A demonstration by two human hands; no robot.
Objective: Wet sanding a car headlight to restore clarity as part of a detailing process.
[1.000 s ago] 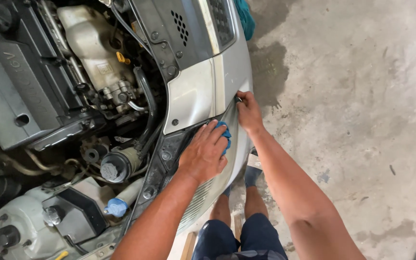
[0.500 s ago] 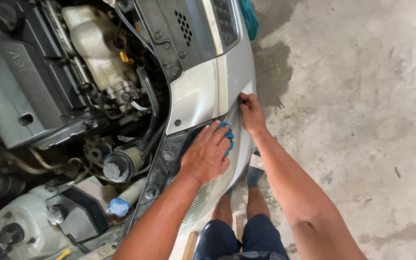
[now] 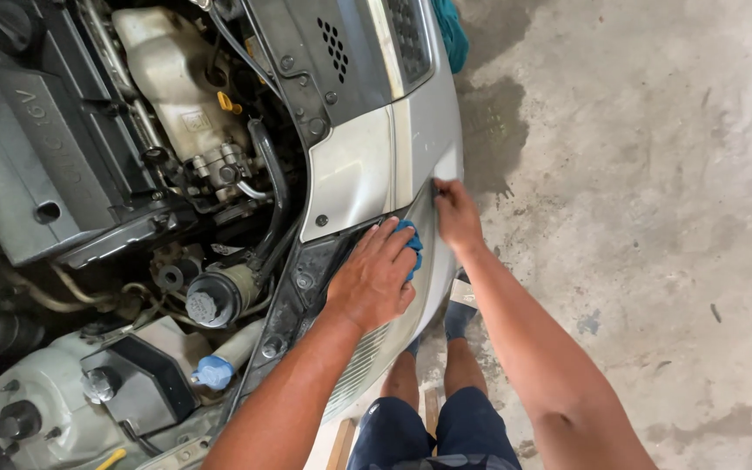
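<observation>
I'm looking straight down over the front corner of a silver car w/ the hood area open. My left hand (image 3: 374,277) lies palm-down on the headlight (image 3: 411,287), fingers curled over a blue cloth (image 3: 410,245) and pressing it against the lens; only a small blue edge shows past my fingertips. So left is closed on the cloth. My right hand (image 3: 456,213) is just beside it, at the outer edge of the silver bumper (image 3: 433,130) where it meets the lamp, fingertips pinched at the panel seam. Can't tell if it's gripping anything there or only touching the edge.

The two hands are near each other but apart, w/ the cloth between them.

To the left, the engine bay: a grey engine cover (image 3: 28,148) at upper left, a whitish reservoir (image 3: 176,78) behind it w/ a small yellow clip (image 3: 230,104), a round capped filler (image 3: 211,300) lower down, and a blue cap (image 3: 212,372) close to the bottom left. A perforated grey panel (image 3: 324,61) runs along the front edge. A teal rag (image 3: 451,30) hangs at the top near the bumper.

Below, my legs in dark shorts (image 3: 433,431) stand on the stained concrete floor (image 3: 637,218), which fills the right side.
</observation>
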